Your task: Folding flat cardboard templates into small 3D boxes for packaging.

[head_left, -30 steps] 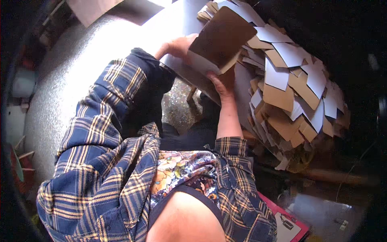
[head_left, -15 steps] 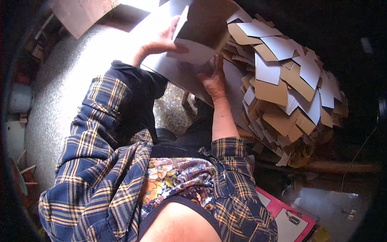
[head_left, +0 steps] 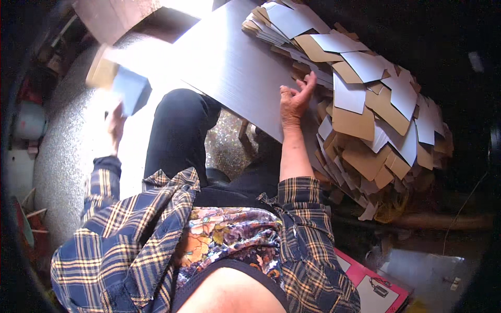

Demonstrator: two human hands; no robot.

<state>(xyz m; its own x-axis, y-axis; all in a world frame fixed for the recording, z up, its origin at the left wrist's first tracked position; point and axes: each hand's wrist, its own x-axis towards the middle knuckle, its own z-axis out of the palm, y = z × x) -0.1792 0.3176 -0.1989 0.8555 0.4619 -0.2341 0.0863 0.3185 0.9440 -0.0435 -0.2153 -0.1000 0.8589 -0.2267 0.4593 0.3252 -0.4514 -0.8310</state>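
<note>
Left hand (head_left: 116, 125) is out over the floor (head_left: 62, 156), blurred, a folded box (head_left: 119, 83) at its fingertips; grip unclear. Right hand (head_left: 295, 99) lies spread, fingers on the card pile (head_left: 365, 115), its heel against the grey board (head_left: 235, 68) across the lap.

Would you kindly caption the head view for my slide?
Left hand holds a folded box out to the side; right hand rests at the pile of flat cardboard blanks.
</note>
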